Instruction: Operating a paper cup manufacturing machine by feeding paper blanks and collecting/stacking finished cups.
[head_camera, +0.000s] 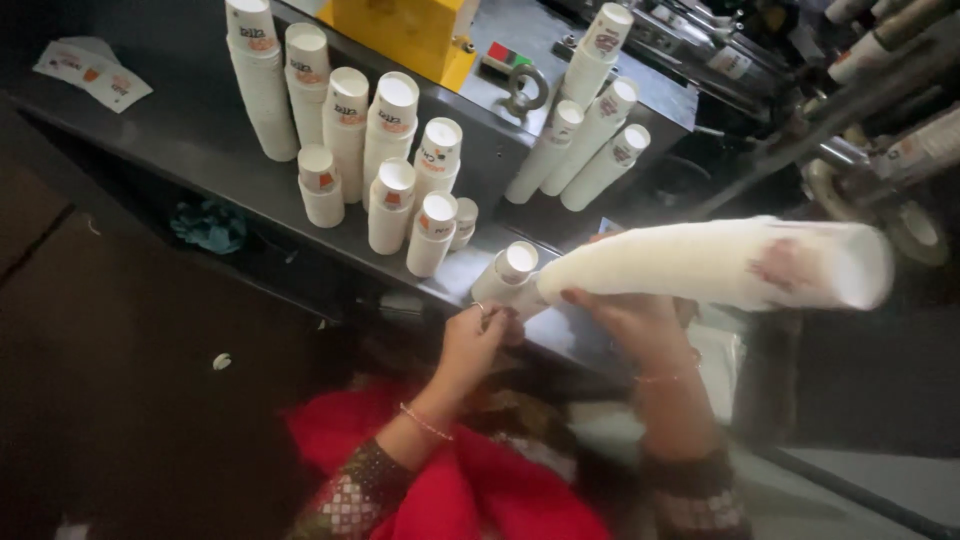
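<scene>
A long stack of nested white paper cups (720, 265) lies nearly level in the air at the right, its open end toward the right. My right hand (625, 315) grips it from below near its left end. My left hand (475, 340) is closed at the stack's narrow left tip, beside a short stack of cups (508, 270) leaning on the dark bench edge (440, 290). Whether the left fingers hold the tip itself or something small is unclear.
Several upright stacks of printed white cups (345, 130) stand on the bench to the left. More stacks (590, 140) lean against the machine housing behind. A yellow box (405, 30) sits at the back, flat cup blanks (90, 70) at far left, machine rollers (880, 150) at right.
</scene>
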